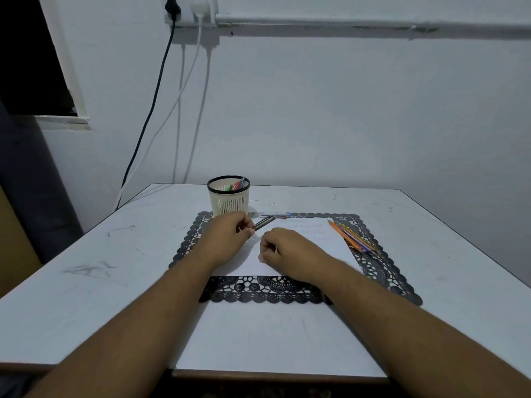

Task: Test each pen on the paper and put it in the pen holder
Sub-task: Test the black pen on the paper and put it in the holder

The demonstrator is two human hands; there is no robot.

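The left hand (227,237) pinched a dark pen (264,223) pointing toward two o'clock; the right hand (284,254) rested on the paper (313,239), fingers curled, contents indiscernible.

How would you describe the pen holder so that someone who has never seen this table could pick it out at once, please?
Start at the black lace mat in the middle of the white table and look to its far left corner. There, just beyond the left hand, stands the pen holder. It is the only upright thing on the table: a cream slotted cup with a black rim and a few coloured pens inside.
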